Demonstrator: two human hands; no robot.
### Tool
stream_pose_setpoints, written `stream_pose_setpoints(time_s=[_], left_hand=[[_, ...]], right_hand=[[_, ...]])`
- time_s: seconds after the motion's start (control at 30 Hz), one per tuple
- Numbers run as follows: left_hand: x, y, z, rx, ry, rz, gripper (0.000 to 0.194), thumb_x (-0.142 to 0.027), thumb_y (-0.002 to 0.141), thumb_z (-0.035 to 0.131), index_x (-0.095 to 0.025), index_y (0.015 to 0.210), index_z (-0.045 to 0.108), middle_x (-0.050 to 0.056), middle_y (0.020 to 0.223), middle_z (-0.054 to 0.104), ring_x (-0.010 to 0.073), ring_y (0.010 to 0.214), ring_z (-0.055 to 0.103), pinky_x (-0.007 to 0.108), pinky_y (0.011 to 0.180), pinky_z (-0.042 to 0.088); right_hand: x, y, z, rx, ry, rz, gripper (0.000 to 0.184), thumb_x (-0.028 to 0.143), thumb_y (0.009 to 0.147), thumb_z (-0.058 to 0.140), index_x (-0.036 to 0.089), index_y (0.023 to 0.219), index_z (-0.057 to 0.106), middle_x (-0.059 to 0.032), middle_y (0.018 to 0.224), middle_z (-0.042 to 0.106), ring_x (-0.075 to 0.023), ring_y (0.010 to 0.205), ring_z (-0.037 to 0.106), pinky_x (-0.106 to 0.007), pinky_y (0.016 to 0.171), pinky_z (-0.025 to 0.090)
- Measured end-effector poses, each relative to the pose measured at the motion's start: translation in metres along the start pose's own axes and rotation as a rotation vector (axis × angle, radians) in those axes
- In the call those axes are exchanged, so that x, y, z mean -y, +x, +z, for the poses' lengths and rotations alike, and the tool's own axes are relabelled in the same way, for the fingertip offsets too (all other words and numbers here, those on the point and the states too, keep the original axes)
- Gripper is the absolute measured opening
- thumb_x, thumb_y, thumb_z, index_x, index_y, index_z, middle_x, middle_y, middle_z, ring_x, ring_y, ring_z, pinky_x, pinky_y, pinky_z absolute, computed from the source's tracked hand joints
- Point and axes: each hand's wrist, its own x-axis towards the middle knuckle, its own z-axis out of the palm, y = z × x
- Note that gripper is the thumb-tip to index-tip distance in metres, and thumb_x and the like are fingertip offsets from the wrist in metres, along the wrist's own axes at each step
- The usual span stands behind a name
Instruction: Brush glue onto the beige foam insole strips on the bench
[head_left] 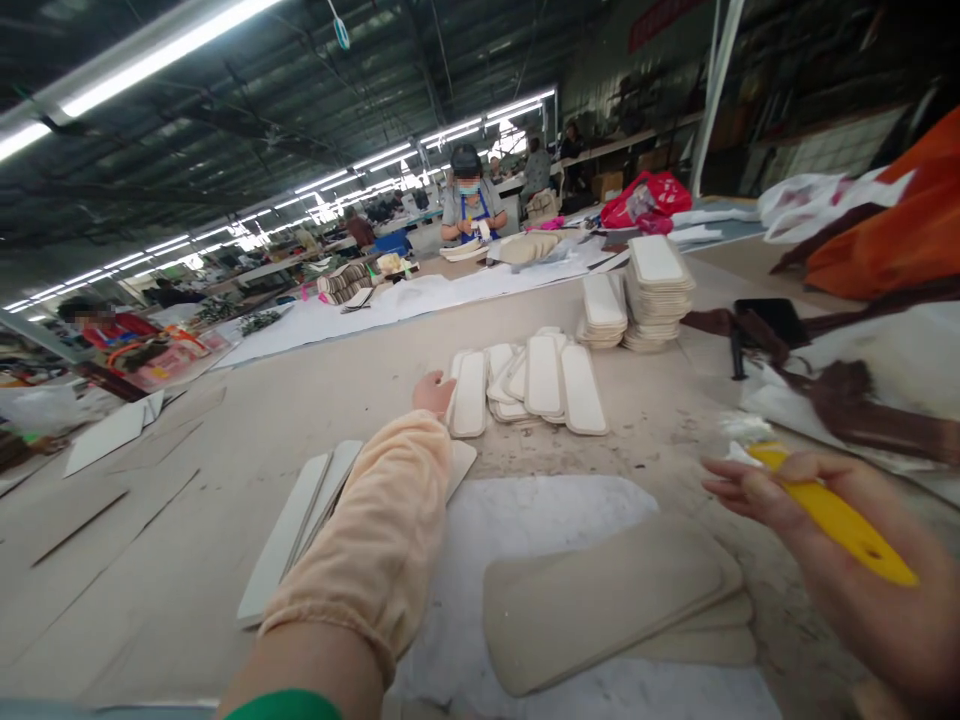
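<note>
Here's the counter (352,370), a dull beige top, dark specks scattered over its right half. Up front, a pale sheet (450,640) lies flat, with rounded grey boards (600,600) fanned across it. Over to the left, long pale strips (285,540) overlap at a slant. Mid-counter, white-faced rounded pieces (544,375) sit in loose, leaning piles, and just behind them to the right, a shorter stack (603,305) stands beside a taller one (660,290)!
</note>
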Motion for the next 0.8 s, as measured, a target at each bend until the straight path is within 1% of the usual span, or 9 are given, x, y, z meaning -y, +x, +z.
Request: stream_pose_setpoints(time_s=[0.1,0.17,0.27,0.33,0.4,0.47,0.57,0.67,0.8], left_hand=[[-0.005,-0.048,-0.02,0.024,0.144,0.033,0.031,-0.025,0.072,0.075,-0.013,0.099,0.068,0.008,0.107,0.069,0.0261,0.114,0.057,0.037,0.103,0.039],[-0.006,-0.098,-0.034,0.15,0.248,0.073,0.044,-0.03,0.066,0.077,-0.015,0.106,0.067,0.008,0.112,0.068,0.0266,0.114,0.058,0.038,0.104,0.039],[0.0,-0.183,-0.05,0.449,0.584,0.247,0.071,-0.045,0.068,0.074,-0.017,0.13,0.053,0.013,0.136,0.054,0.0296,0.127,0.048,0.044,0.109,0.034],[0.009,-0.233,-0.053,0.558,0.717,0.291,0.085,-0.045,0.064,0.077,-0.015,0.137,0.044,0.016,0.143,0.045,0.0315,0.134,0.039,0.047,0.113,0.029],[0.022,-0.268,-0.051,0.58,0.803,0.305,0.098,-0.043,0.056,0.082,-0.014,0.139,0.04,0.018,0.146,0.04,0.0333,0.136,0.034,0.048,0.114,0.028],[0.036,-0.287,-0.046,0.556,0.858,0.302,0.104,-0.042,0.05,0.086,-0.012,0.139,0.039,0.019,0.145,0.04,0.0346,0.135,0.034,0.048,0.113,0.03],[0.05,-0.292,-0.042,0.521,0.902,0.304,0.102,-0.042,0.048,0.086,-0.011,0.135,0.042,0.018,0.139,0.044,0.0353,0.128,0.04,0.049,0.108,0.036],[0.054,-0.287,-0.045,0.515,0.915,0.357,0.083,-0.04,0.054,0.084,-0.014,0.125,0.05,0.015,0.133,0.049,0.0329,0.122,0.044,0.046,0.103,0.04],[0.052,-0.283,-0.05,0.543,0.932,0.449,0.061,-0.038,0.061,0.078,-0.017,0.114,0.055,0.012,0.124,0.053,0.0301,0.116,0.048,0.043,0.1,0.042]], right_hand=[[0.004,-0.005,-0.004,0.124,0.111,0.127,0.023,0.05,0.078,0.065,0.034,0.09,0.056,-0.007,0.092,0.069,-0.0292,0.08,0.068,-0.047,0.07,0.057],[0.007,-0.008,-0.008,0.217,0.176,0.107,0.027,0.051,0.082,0.062,0.029,0.097,0.056,-0.0047,0.08,0.066,-0.0226,0.071,0.064,-0.039,0.064,0.054],[0.01,-0.017,-0.012,0.354,0.261,0.085,0.028,0.05,0.089,0.053,0.025,0.1,0.056,0.0008,0.061,0.055,-0.0151,0.057,0.05,-0.03,0.054,0.042],[0.014,-0.025,-0.011,0.418,0.278,0.133,0.027,0.048,0.092,0.049,0.023,0.1,0.056,0.0031,0.055,0.048,-0.013,0.052,0.043,-0.027,0.05,0.036],[0.019,-0.036,-0.007,0.473,0.276,0.202,0.027,0.048,0.093,0.048,0.022,0.098,0.056,0.0044,0.053,0.044,-0.0117,0.049,0.039,-0.026,0.048,0.032],[0.025,-0.046,-0.003,0.532,0.282,0.263,0.029,0.049,0.093,0.047,0.022,0.095,0.055,0.0054,0.051,0.042,-0.0105,0.047,0.036,-0.025,0.046,0.029],[0.031,-0.058,0.004,0.635,0.3,0.306,0.03,0.051,0.092,0.048,0.021,0.094,0.054,0.0065,0.049,0.039,-0.0095,0.046,0.034,-0.023,0.045,0.028],[0.033,-0.063,0.009,0.686,0.319,0.311,0.029,0.051,0.091,0.05,0.022,0.095,0.053,0.0066,0.05,0.041,-0.0092,0.047,0.035,-0.023,0.046,0.029],[0.03,-0.056,0.009,0.607,0.341,0.29,0.028,0.049,0.092,0.05,0.022,0.095,0.055,0.0058,0.051,0.045,-0.0094,0.048,0.037,-0.022,0.047,0.032]])
